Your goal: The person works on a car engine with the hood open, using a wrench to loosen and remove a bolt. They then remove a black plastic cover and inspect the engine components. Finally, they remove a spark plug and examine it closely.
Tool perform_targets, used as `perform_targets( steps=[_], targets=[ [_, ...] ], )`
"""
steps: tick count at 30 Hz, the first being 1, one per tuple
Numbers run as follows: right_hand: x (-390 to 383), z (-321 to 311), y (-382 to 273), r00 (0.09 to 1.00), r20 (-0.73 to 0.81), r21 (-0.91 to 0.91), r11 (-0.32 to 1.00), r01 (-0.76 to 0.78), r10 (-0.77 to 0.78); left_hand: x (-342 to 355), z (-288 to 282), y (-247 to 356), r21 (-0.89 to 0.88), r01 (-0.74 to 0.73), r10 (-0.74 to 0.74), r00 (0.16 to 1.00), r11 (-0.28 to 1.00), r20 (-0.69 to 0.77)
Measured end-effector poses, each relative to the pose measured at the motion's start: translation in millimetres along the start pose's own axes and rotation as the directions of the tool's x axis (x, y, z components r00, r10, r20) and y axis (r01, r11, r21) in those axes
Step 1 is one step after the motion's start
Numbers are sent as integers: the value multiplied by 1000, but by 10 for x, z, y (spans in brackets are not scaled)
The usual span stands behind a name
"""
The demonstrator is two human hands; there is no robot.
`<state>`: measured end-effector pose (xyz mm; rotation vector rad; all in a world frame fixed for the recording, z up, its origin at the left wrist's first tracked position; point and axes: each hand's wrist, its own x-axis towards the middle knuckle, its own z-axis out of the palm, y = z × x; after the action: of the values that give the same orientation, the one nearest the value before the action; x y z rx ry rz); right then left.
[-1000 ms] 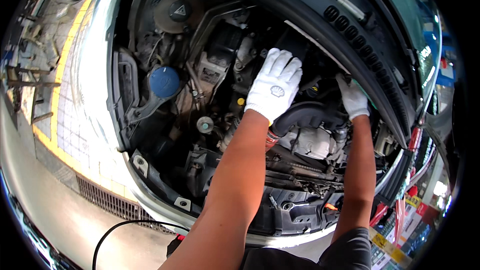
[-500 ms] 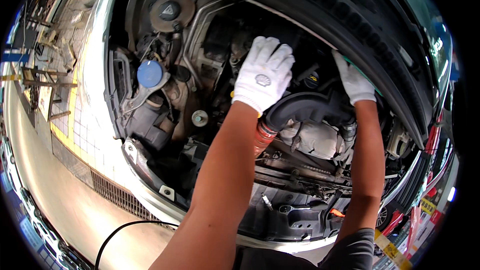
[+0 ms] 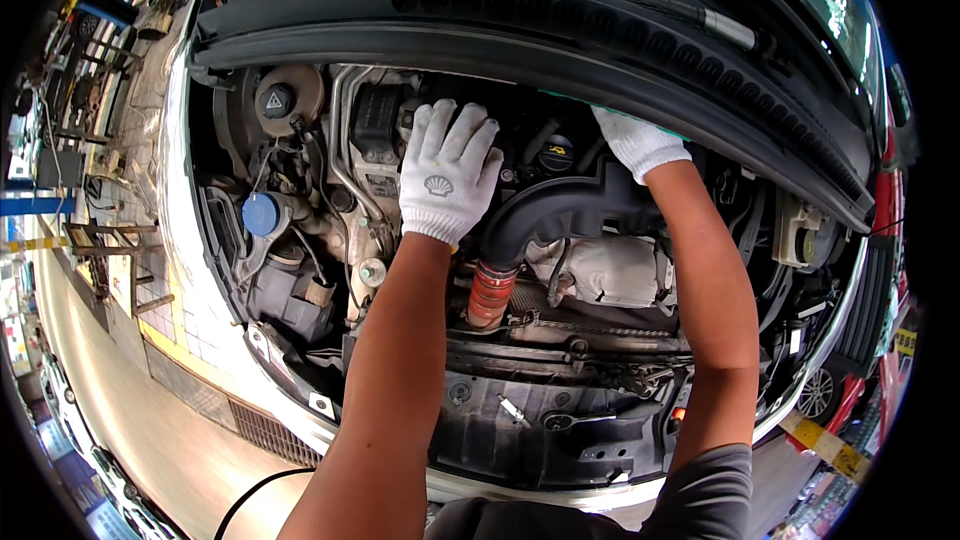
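Note:
Both hands wear white knit gloves. My left hand [image 3: 448, 175] lies on the engine, back of the hand up and fingers stretched forward, beside a black box-shaped part [image 3: 378, 120]. My right hand [image 3: 640, 143] reaches in under the black plastic cowl [image 3: 480, 48]; its fingers are hidden there, so I cannot see what they touch. A thin green strip [image 3: 665, 130] shows at the cowl's edge by that hand. Between the hands are a black cap with a yellow mark [image 3: 557, 152] and a curved black air duct [image 3: 540, 202], which joins an orange-red hose [image 3: 490, 295].
A silvery heat shield [image 3: 612, 270] sits below the duct. On the front panel lie a spark plug [image 3: 513, 410] and a ratchet [image 3: 570, 421]. A blue cap [image 3: 261, 214] and a round reservoir [image 3: 312, 90] stand at left. A floor grate [image 3: 275, 432] runs beside the car.
The view has turned and shifted, so the engine bay appears more level. My right hand has gone further under the cowl, hiding its fingers. My left hand stays on the engine.

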<state>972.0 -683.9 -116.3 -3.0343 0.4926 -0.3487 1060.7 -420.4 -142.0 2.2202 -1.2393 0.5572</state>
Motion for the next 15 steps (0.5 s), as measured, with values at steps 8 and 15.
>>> perform_targets(
  steps=[8,15],
  targets=[
    [-40,-23,2,994,-112,68,998,2,5,-6,-19,22,28,3,-4,998,1000,56],
    [-46,-302,-93,992,122,37,999,23,-28,-18,-9,2,10,3,-4,999,1000,39]
  ],
)
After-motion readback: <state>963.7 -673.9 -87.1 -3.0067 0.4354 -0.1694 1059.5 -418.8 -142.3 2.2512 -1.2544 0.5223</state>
